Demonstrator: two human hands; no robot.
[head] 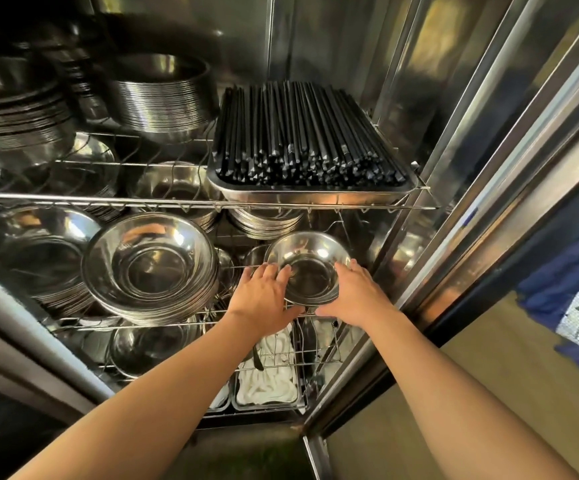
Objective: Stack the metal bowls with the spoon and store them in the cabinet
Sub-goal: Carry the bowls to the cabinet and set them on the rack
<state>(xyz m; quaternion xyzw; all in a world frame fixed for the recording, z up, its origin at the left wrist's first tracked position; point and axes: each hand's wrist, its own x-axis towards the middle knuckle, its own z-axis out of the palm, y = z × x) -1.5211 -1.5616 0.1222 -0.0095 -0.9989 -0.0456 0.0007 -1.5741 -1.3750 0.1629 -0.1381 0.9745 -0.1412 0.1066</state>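
A small stack of shiny metal bowls (310, 268) sits at the right end of the middle wire shelf (184, 325) inside the steel cabinet. My left hand (265, 294) grips the stack's left side, fingers curled over the rim. On the stack's right side my right hand (357, 294) holds it, thumb underneath near the shelf's front wire. The bowls tilt slightly toward me. No spoon shows in the top bowl.
A taller stack of larger bowls (149, 268) stands just left of the held stack. Above, a tray of black chopsticks (307, 133) rests on the upper shelf beside stacked plates (158, 95). White cloths in trays (267, 386) lie below. The cabinet's right wall (430, 188) is close.
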